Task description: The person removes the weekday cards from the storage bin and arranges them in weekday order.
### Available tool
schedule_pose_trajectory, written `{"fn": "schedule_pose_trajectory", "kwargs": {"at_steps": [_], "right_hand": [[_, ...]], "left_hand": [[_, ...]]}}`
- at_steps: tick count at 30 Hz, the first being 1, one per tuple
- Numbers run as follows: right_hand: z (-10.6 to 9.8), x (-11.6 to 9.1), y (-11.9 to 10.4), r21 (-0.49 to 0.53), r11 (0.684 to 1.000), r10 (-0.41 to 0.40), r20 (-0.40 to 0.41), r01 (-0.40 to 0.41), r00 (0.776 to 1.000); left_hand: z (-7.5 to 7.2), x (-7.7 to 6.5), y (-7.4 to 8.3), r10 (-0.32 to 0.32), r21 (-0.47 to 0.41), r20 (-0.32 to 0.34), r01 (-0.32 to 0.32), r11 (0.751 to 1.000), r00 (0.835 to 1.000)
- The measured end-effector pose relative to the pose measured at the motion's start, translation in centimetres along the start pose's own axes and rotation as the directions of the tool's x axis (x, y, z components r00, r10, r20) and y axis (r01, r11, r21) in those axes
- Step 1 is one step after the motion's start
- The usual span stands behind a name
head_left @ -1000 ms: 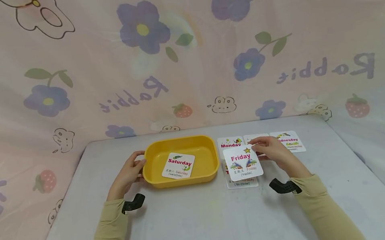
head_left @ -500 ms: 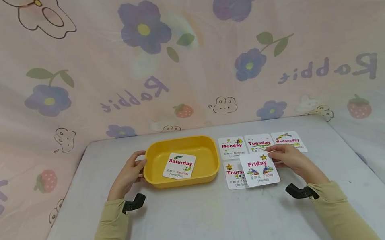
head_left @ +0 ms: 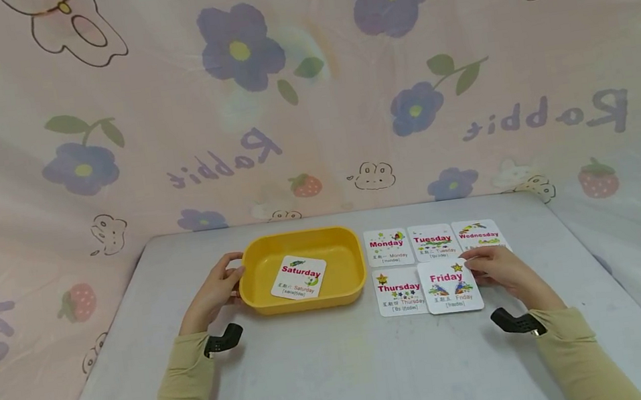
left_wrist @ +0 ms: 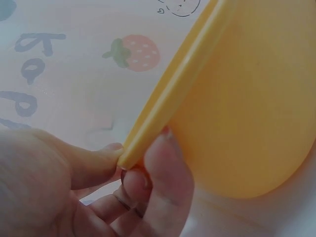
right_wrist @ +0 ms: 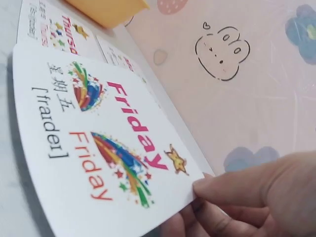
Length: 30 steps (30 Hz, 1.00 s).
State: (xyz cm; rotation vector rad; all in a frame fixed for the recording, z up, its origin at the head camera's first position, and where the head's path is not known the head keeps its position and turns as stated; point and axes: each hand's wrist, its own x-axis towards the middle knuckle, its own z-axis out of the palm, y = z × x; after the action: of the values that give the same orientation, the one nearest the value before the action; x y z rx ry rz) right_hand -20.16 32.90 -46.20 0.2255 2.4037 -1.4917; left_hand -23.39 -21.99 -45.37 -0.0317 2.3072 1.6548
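My right hand [head_left: 503,272] pinches the "Friday" card [head_left: 451,287] by its upper right corner, thumb on top in the right wrist view. The card's left edge slightly overlaps the "Thursday" card [head_left: 399,292]. My left hand [head_left: 216,293] grips the left end of a yellow tray [head_left: 306,304]; in the left wrist view its thumb and fingers pinch the rim [left_wrist: 170,89]. Inside the tray a "Saturday" card [head_left: 299,277] lies tilted. Behind, in a row, lie the "Monday" card [head_left: 388,248], the "Tuesday" card [head_left: 433,242] and the "Wednesday" card [head_left: 479,233], partly hidden by my right hand.
A white-covered table [head_left: 343,373] carries the tray and cards. Behind it hangs a pale curtain [head_left: 323,125] printed with flowers, rabbits and strawberries. Each wrist wears a black mount, one at the left sleeve [head_left: 175,388], one at the right sleeve [head_left: 581,355].
My right hand has carried the "Friday" card right and toward me, from over the "Thursday" card to beside it, uncovering the cards behind. My left hand and the tray stay put.
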Motion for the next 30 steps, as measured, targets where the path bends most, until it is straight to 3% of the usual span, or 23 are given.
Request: {"fn": "schedule_pose_trajectory", "kwargs": {"at_steps": [14,30], "right_hand": [[-1.04,0.39,0.40,-0.050,0.998,0.024,-0.025,-0.025,0.999],[-0.56,0.59,0.52,-0.177,0.983,-0.067,-0.129,0.043,0.989]], "left_hand": [[-0.08,-0.08,0.05,-0.005,0.003,-0.002,0.005,1.000,1.000],[0.13,-0.14,0.18,-0.001,0.005,-0.002,0.001,1.000,1.000]]}}
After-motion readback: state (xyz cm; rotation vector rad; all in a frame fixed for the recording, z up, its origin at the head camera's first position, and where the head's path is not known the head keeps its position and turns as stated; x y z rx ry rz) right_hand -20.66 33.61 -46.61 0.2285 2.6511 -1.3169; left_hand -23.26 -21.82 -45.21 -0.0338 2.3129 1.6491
